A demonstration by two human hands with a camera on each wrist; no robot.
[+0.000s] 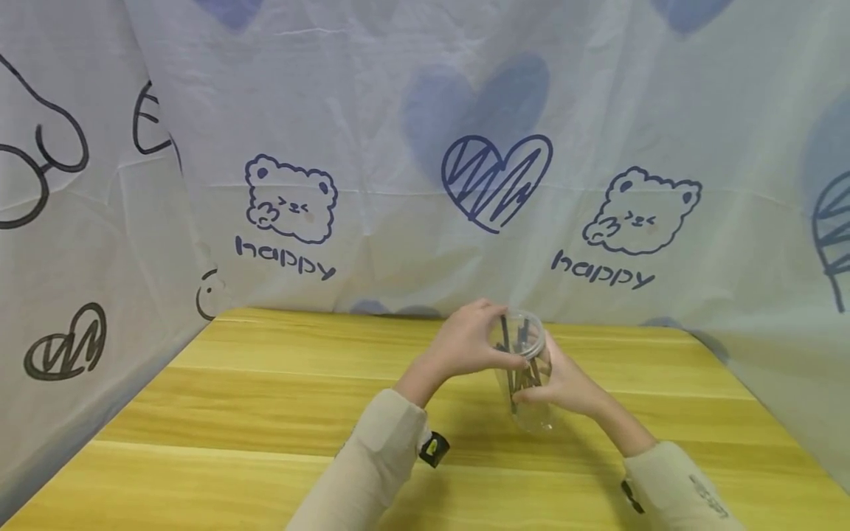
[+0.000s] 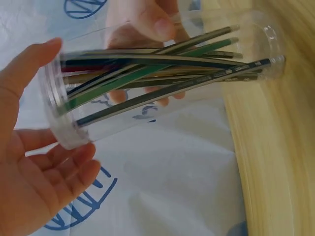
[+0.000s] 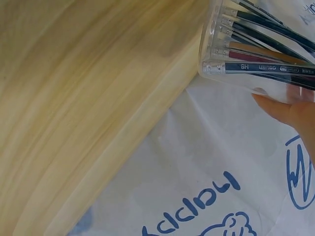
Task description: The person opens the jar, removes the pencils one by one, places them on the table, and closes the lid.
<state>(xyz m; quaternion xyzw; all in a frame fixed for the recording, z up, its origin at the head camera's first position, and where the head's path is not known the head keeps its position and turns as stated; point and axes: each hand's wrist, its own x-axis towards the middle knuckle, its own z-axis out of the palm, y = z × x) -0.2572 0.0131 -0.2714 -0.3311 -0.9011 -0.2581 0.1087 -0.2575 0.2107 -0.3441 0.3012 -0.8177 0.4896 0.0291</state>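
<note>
A clear cylindrical plastic jar point(image 1: 531, 419) stands tilted above the wooden table, with several pencils point(image 2: 170, 93) inside. The pencils are mostly dark, with green, brown and red ones among them, and the one in front carries an HB mark in the right wrist view. Around the jar's ringed top end, my left hand point(image 1: 465, 343) holds with thumb on one side and fingers on the other. Lower down, my right hand point(image 1: 564, 380) grips the jar's body, thumb across the near side. Its other fingers show partly through the clear wall in the left wrist view.
The yellow wood-grain table point(image 1: 265, 413) spreads beneath both hands. Behind it hangs a white cloth point(image 1: 385, 221) printed with hearts, bears and the word happy, and more cloth encloses both sides. A black strap piece point(image 1: 434, 449) shows by the left sleeve.
</note>
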